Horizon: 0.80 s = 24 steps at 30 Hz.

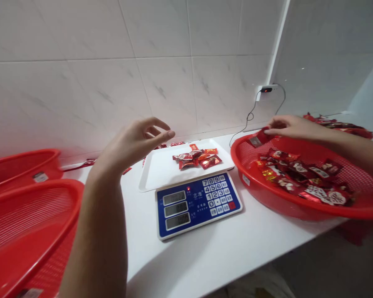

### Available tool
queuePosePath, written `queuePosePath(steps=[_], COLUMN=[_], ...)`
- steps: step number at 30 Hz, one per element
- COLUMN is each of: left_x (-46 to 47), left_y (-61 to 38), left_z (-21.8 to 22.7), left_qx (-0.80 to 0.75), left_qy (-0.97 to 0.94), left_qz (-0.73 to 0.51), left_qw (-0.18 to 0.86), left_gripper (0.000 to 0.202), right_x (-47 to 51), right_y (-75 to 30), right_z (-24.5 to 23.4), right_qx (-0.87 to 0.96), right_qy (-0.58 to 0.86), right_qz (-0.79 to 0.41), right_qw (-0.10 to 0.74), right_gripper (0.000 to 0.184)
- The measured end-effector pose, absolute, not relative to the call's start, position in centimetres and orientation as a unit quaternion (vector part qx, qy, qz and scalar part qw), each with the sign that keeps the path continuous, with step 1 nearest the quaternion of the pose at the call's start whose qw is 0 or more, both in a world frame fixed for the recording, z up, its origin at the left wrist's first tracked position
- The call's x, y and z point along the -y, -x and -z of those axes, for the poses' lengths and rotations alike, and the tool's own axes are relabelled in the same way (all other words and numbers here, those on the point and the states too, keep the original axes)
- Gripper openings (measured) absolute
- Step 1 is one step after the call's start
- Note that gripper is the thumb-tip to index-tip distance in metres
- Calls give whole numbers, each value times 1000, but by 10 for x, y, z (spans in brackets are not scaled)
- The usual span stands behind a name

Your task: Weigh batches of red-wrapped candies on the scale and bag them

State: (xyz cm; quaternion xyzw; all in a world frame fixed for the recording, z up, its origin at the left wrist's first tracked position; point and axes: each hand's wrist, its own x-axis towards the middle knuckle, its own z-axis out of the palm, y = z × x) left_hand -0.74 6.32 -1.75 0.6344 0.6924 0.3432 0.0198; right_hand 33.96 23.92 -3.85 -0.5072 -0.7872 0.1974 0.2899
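Observation:
My left hand (136,138) hovers above the left side of the white scale tray (157,169), fingers loosely curled and apart, holding nothing. My right hand (287,125) pinches a small red candy packet (257,138) over the far rim of the red basket (267,194) on the right. That basket holds several red wrapped candies (301,176). A small pile of the same candies (197,158) lies on the scale tray. The scale's blue keypad and displays (199,205) face me.
Two red baskets (25,231) sit at the left, one behind the other. More candy packets (338,124) lie behind the right basket. A plug and cable (265,89) hang on the tiled wall. The white counter's front edge (236,273) runs diagonally below the scale.

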Motion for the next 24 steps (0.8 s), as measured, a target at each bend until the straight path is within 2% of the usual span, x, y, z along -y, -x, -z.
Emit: queuePosePath(steps=[4,7,10,13,16,20,22,24], left_x=[-74,-81,-84,-85,-87,-92,-90,-84], left_y=[-8,-31,-44,-36,-19,-12,-16,-21], left_z=[23,29,33,34,37,41,38,33], left_qx=[-662,-608,-582,-661,-737,-719,-678,-645], left_qy=[-644,-661,-692,-657,-602,-631,-649,-641], left_qz=[-382,-429,-415,-363,-300,-292,-344,-416], left_qw=[42,95,100,-3,-67,2,24,-12], left_gripper=[45,52,35,12,7,15,19,17], right_x=[-218,-192,-174,-174,-187,-202,-206,-207], right_y=[-299,-257,-224,-213,-218,-224,-224,-223], right_z=[38,40,44,58,82,106,111,113], right_qx=[752,750,754,767,780,809,827,838], right_qy=[460,382,296,281,332,356,345,346], right_qz=[-268,-363,-428,-401,-347,-307,-282,-259], right_qw=[390,400,401,414,401,354,342,333], right_gripper=[18,18,17,9,6,10,14,17])
